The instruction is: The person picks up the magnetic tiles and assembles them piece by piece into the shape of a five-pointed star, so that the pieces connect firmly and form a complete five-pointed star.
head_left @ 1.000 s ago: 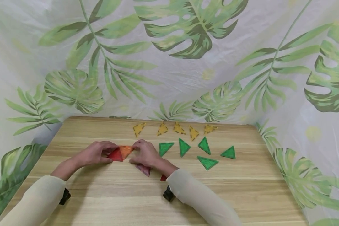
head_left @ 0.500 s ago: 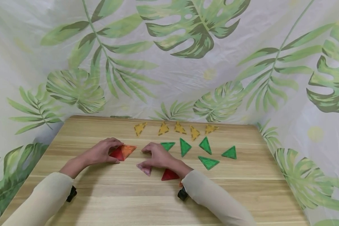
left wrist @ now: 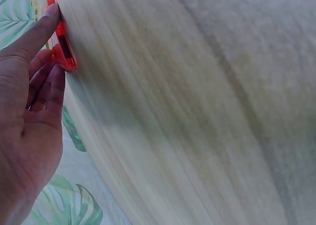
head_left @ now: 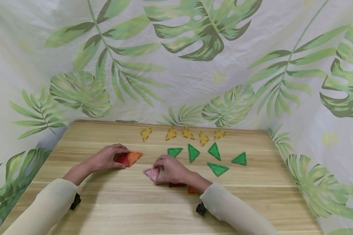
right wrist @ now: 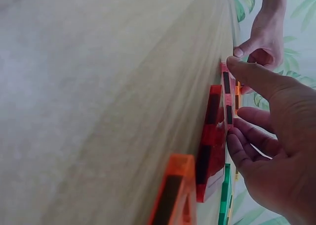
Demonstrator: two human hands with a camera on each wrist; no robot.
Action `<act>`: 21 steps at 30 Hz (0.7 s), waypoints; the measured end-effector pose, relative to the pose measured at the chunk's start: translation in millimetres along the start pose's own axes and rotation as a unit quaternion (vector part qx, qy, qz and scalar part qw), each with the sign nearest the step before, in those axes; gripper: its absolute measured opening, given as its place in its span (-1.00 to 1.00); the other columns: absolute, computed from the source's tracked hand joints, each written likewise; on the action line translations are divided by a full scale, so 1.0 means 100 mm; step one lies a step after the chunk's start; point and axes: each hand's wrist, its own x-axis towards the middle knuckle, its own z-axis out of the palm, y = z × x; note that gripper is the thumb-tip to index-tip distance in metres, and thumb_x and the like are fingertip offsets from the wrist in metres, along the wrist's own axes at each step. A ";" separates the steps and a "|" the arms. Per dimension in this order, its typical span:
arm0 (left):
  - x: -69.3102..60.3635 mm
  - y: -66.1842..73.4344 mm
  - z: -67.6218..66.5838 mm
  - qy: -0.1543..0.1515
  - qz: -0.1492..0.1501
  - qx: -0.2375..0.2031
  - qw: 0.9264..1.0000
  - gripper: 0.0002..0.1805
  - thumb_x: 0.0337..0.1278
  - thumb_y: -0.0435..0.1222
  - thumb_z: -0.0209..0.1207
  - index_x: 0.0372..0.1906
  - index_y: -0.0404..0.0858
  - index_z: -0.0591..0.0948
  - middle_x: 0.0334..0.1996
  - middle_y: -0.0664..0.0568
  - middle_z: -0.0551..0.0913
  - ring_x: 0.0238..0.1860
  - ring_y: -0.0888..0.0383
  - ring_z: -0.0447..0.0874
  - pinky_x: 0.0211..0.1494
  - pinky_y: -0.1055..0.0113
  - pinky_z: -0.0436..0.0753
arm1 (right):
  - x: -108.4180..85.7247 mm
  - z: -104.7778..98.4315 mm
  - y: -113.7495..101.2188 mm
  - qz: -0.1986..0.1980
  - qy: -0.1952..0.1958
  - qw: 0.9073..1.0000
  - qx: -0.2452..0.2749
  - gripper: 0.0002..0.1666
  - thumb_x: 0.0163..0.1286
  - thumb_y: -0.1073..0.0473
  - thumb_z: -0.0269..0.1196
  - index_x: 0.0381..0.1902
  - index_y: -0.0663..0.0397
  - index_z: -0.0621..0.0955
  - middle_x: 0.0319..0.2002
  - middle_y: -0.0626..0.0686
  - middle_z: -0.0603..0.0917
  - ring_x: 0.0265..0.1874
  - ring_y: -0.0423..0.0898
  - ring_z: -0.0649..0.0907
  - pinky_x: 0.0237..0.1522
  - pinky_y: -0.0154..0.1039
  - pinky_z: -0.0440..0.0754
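My left hand [head_left: 110, 157] holds a red triangular magnetic tile [head_left: 123, 160] flat on the table, fingers at its far side and thumb at its near edge. In the left wrist view the thumb and fingers span the red tile's edge [left wrist: 64, 39]. An orange triangular tile [head_left: 134, 158] lies against the red one's right side. Farther right, my right hand [head_left: 172, 169] grips a pink triangular tile [head_left: 150, 173] by its right side, thumb at the near corner. The right wrist view shows this pink tile [right wrist: 228, 94] edge-on between thumb and fingers.
Another red tile [head_left: 176, 185] and an orange tile [head_left: 192, 190] lie partly hidden under my right wrist. Several green triangular tiles [head_left: 193, 153] spread to the right. Several yellow ones [head_left: 188, 133] line the far part of the wooden table [head_left: 129, 212].
My right hand has left the orange tile, moved right and nearer, and taken hold of the pink tile. The left hand keeps its hold on the red tile.
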 end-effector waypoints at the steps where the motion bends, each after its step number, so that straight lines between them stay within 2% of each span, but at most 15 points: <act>1: 0.00 0.00 0.00 0.000 0.001 0.000 1.000 -0.35 0.01 -0.13 0.63 0.19 -0.35 0.72 0.13 -0.18 0.69 0.11 -0.14 0.69 0.14 -0.10 0.70 | -0.01 0.00 0.00 0.001 0.000 1.000 -0.002 -0.30 0.14 -0.17 0.64 0.16 0.03 0.75 0.10 -0.06 0.71 0.11 -0.19 0.63 0.21 -0.34 0.59; 10: -0.02 0.04 -0.01 0.010 0.009 0.004 1.000 -0.39 0.00 -0.20 0.63 0.16 -0.37 0.73 0.11 -0.18 0.70 0.08 -0.13 0.69 0.11 -0.09 0.71 | -0.05 0.03 -0.02 0.001 0.010 1.000 -0.010 -0.32 0.14 -0.17 0.64 0.14 0.02 0.75 0.09 -0.05 0.67 0.11 -0.15 0.61 0.23 -0.30 0.57; 18: -0.01 0.04 -0.01 0.010 0.005 -0.004 1.000 -0.36 -0.03 -0.20 0.64 0.17 -0.37 0.72 0.09 -0.18 0.69 0.05 -0.11 0.68 0.07 -0.04 0.72 | -0.06 0.08 0.03 0.001 0.026 1.000 0.014 -0.38 0.16 -0.08 0.62 0.14 0.02 0.75 0.10 -0.06 0.68 0.12 -0.17 0.62 0.23 -0.31 0.59; 21: -0.01 0.04 0.00 0.004 0.004 -0.007 1.000 -0.34 -0.02 -0.19 0.64 0.20 -0.37 0.70 0.13 -0.21 0.68 0.09 -0.14 0.67 0.11 -0.08 0.71 | -0.06 0.09 0.07 -0.003 0.026 0.999 0.023 -0.37 0.15 -0.07 0.62 0.15 0.02 0.75 0.12 -0.06 0.68 0.14 -0.17 0.62 0.25 -0.32 0.59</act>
